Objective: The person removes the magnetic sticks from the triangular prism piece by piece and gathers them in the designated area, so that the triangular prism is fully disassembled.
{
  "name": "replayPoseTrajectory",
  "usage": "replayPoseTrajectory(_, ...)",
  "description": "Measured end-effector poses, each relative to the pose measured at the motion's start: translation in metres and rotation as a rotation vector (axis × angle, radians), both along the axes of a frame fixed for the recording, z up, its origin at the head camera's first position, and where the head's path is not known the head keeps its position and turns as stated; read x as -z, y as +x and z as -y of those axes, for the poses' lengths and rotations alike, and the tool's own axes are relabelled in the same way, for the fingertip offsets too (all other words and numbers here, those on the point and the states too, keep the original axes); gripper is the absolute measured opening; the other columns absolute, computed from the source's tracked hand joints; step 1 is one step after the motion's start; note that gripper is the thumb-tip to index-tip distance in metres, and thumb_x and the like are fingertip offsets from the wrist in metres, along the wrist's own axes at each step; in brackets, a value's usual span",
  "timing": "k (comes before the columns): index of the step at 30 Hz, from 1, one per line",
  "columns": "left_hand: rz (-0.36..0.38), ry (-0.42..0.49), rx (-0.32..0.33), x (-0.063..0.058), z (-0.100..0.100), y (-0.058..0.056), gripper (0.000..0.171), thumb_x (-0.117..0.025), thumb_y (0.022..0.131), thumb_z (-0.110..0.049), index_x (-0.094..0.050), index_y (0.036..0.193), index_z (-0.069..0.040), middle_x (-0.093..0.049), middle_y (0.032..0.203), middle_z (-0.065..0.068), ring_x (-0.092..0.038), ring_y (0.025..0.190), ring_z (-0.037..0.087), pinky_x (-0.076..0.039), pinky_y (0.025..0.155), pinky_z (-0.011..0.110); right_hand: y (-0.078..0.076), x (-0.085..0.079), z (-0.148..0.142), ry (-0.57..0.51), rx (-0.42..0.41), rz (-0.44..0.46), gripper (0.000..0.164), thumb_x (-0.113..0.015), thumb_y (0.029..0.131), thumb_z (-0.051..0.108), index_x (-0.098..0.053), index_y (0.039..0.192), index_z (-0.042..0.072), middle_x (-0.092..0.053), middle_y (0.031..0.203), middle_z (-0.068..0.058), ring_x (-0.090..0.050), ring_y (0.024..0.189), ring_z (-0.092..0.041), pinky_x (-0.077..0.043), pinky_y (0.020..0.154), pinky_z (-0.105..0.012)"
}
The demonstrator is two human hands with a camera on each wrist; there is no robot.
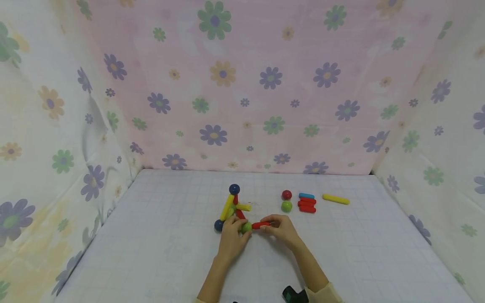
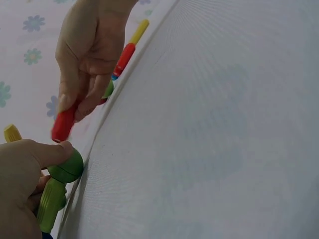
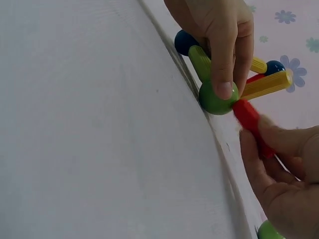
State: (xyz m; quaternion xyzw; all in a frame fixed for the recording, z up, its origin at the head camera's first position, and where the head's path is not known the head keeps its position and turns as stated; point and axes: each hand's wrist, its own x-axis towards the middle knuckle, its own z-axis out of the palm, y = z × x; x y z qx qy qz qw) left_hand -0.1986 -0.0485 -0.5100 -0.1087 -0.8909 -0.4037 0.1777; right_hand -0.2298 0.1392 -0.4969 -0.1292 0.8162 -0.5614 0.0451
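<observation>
My left hand (image 1: 232, 243) grips a green ball (image 3: 215, 101) at the near right corner of a structure of balls and rods. My right hand (image 1: 284, 231) pinches a short red rod (image 3: 247, 115) between thumb and fingers, its free end at the ball's right side. The structure also has a dark blue ball (image 1: 234, 189) at the back, another dark blue ball (image 1: 218, 225) at the left, and a long yellow rod (image 1: 227, 207) between them. A green rod (image 2: 51, 201) joins the held ball. One yellow rod (image 1: 243, 207) sticks out rightward. My left hand partly hides the structure.
To the right on the white table (image 1: 151, 252) lie a red ball (image 1: 286, 195), a green ball (image 1: 286, 206), a blue rod (image 1: 306, 195), several red rods (image 1: 307, 208) and a yellow rod (image 1: 336, 199). Flowered cloth (image 1: 242, 118) stands behind and at both sides.
</observation>
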Motion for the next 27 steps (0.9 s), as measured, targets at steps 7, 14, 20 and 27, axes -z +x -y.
replayPoseTrajectory(7,0.000,-0.007,-0.008,0.000,0.000,-0.001,0.030,-0.079,0.074,-0.011,-0.070,0.102,-0.003,-0.056,0.098,0.005,-0.051,0.097,0.021,-0.045,0.092,0.042,-0.007,-0.002,-0.007,-0.069,-0.005,0.052,0.024,-0.070,0.084,0.011,-0.067,0.101,-0.006,-0.069,0.093,-0.015,-0.060,0.081,-0.014,-0.048,0.075,-0.025)
replayPoseTrajectory(14,0.003,0.000,-0.005,0.001,0.000,-0.002,0.030,-0.079,0.074,-0.011,-0.070,0.102,-0.003,-0.057,0.101,0.007,-0.052,0.101,0.023,-0.044,0.094,0.043,-0.005,-0.002,-0.016,-0.098,0.009,0.057,0.027,-0.070,0.084,0.010,-0.066,0.105,-0.006,-0.069,0.094,-0.017,-0.065,0.079,-0.017,-0.050,0.074,-0.022)
replayPoseTrajectory(20,0.036,0.015,-0.003,0.001,0.000,-0.001,0.030,-0.078,0.075,-0.012,-0.070,0.103,-0.003,-0.056,0.103,0.007,-0.051,0.102,0.023,-0.044,0.094,0.042,-0.001,-0.010,-0.026,-0.126,0.062,0.092,0.032,-0.072,0.083,0.014,-0.065,0.108,-0.004,-0.066,0.098,-0.012,-0.065,0.081,-0.017,-0.051,0.075,-0.023)
replayPoseTrajectory(27,0.001,0.011,-0.007,0.003,0.000,-0.002,0.029,-0.079,0.073,-0.010,-0.070,0.100,-0.003,-0.057,0.100,0.007,-0.052,0.101,0.023,-0.044,0.092,0.042,0.003,-0.015,-0.044,-0.098,0.121,0.091,0.037,-0.073,0.082,0.017,-0.064,0.111,-0.004,-0.066,0.100,-0.013,-0.065,0.082,-0.018,-0.052,0.076,-0.026)
